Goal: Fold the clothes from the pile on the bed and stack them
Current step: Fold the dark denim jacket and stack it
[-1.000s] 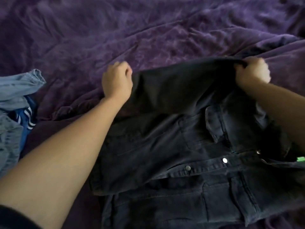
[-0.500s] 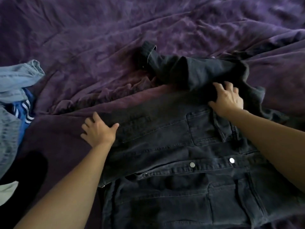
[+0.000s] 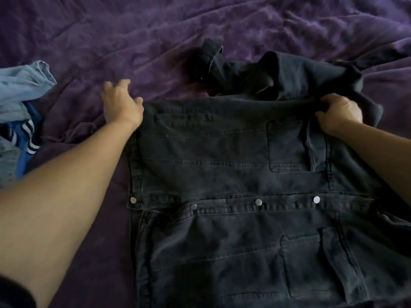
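Black denim jacket [image 3: 222, 163] lies spread flat on the purple bedspread [image 3: 133, 36], reaching from the two hands back towards the person.

The right hand [image 3: 339, 114] grips the far edge of the jacket at one corner. Its fingers [image 3: 331, 100] curl over the fold and the thumb sits beneath them, so cloth is bunched and pinched between them. Just beyond this grip a sleeve [image 3: 289, 70] lies crumpled in a heap, running away towards the left hand's side and ending in a turned-up cuff [image 3: 211, 52].

The left hand [image 3: 121, 105] is at the other far corner of the same edge. Its thumb [image 3: 139, 100] touches the jacket's corner, while its fingers, blurred, reach outward over the bedspread. Whether this hand pinches the cloth or only rests against it cannot be told.

Between the two hands the far edge runs nearly straight. Nearer the person than the right hand's grip there is a patch pocket [image 3: 287, 147]. Nearer still, a row of metal snaps [image 3: 258, 202] crosses the jacket along its placket.

Well out from the left hand, past its forearm, sits the pile: a light blue denim garment [image 3: 24, 85] on the far side and a blue garment with white stripes [image 3: 26, 132] just nearer, touching it.
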Demonstrator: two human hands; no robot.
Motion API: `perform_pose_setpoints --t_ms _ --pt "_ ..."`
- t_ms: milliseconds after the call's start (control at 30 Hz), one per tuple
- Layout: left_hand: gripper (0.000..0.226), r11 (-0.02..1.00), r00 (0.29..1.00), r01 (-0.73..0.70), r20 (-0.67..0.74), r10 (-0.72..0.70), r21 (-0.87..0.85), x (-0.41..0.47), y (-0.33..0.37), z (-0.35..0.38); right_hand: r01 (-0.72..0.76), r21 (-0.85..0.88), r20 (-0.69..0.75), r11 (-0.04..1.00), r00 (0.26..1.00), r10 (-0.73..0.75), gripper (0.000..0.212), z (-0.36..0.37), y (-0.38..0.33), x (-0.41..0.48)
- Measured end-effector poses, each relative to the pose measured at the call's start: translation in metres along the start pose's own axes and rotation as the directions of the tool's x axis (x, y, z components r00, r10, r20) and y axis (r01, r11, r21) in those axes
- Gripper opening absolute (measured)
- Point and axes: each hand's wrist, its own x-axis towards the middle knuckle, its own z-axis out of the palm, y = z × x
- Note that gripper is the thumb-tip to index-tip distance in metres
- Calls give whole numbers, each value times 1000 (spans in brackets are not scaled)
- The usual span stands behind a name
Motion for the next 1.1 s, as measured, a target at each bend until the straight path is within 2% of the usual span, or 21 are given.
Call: perform_pose_setpoints --t_ms 100,167,233,267,300,367,400,467,533,600,667,700,733,800,833,900,967,1000,1100 --pt "49 997 998 -47 -51 43 -66 -54 -24 3 61 -12 129 998 990 -58 71 9 0 -26" --pt "49 995 995 -26 -102 16 -98 -111 -47 2 113 67 76 991 990 -118 74 12 3 -58" --pt "51 990 994 88 -59 -95 -113 -176 -75 1 200 92 18 976 979 -202 68 18 9 -102" --pt "52 976 983 182 16 -182 -117 -211 -88 2 248 93 15 964 968 -250 63 23 13 -127" --pt "54 951 955 285 116 -272 -117 -247 -100 2 303 91 20 949 952 -306 57 29 17 -153" --pt "59 885 852 459 321 -414 -77 -315 -118 -1 432 86 26 898 900 -435 39 39 24 -206" --pt "62 856 802 514 385 -457 -57 -344 -124 -3 494 92 21 865 867 -497 28 44 28 -232" --pt "64 797 746 599 415 -520 -78 -388 -131 -7 607 148 28 781 787 -616 16 53 36 -285" --pt "60 700 678 702 428 -598 -134 -415 -136 -11 697 186 88 692 690 -718 19 65 46 -333" --pt "48 605 580 783 524 -624 -146 -432 -144 -12 757 77 234 649 619 -750 44 77 58 -370" --pt "33 559 511 814 649 -563 -156 -441 -152 -13 753 -46 351 657 627 -695 69 87 67 -392" --pt "27 560 503 811 688 -523 -167 -443 -155 -15 742 -90 346 665 649 -678 71 90 70 -396" --pt "21 581 517 792 714 -472 -189 -443 -157 -20 722 -128 325 680 678 -659 64 92 70 -396" --pt "14 692 599 684 718 -354 -230 -435 -169 -35 649 -115 277 752 748 -603 35 91 67 -392" --pt "12 755 654 607 695 -299 -246 -427 -179 -46 592 -67 241 803 790 -563 23 88 63 -389" --pt "15 846 770 464 592 -239 -262 -406 -200 -71 493 70 158 867 853 -498 13 79 50 -385" --pt "23 920 874 334 432 -220 -207 -387 -218 -87 488 151 85 860 860 -503 12 73 35 -391" --pt "27 951 908 279 359 -218 -129 -381 -221 -90 499 152 98 853 851 -515 16 72 28 -399" --pt "40 963 932 243 249 -264 113 -384 -207 -88 517 20 217 856 833 -509 37 77 23 -431"
